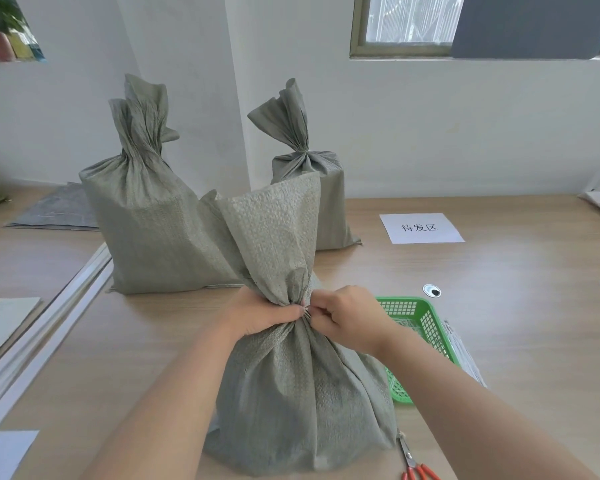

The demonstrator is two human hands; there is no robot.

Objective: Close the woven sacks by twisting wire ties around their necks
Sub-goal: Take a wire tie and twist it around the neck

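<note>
Three grey-green woven sacks stand on the table (pixel 499 323), seen from the single head view. The near sack (pixel 302 393) sits upright at the front edge, between the two forearms. The left hand (pixel 260 315) is clenched round its gathered neck from the left. The right hand (pixel 343 317) meets it from the right, its thumb and fingers pinching a thin wire tie (pixel 305 309) against the neck. Only a short glint of the wire shows, so how far it is twisted cannot be told.

Room to move is tight on the right. A green mesh basket (pixel 420 317) lies just beside the near sack, partly hidden behind it and under the right wrist. A bundle of thin pale strips (pixel 461 351) lies along the basket's far side. Red-handled scissors (pixel 416 462) lie near the sack's front right corner, close to the table edge. To the left the tabletop is bare up to some long white strips (pixel 49 313) that run diagonally.

Behind, the left rear sack (pixel 146 220) stands just behind the near sack's flared top, its neck gathered. The right rear sack (pixel 329 209) stands by the wall, also cinched, partly hidden by the near sack's top. Well to the right lie a white paper label (pixel 421 227) with printed characters and a round cable grommet (pixel 432 291).

The surface is pale wood grain. Flat grey sacks (pixel 56 209) lie at far left. White walls rise behind, with a window (pixel 406 22) above.
</note>
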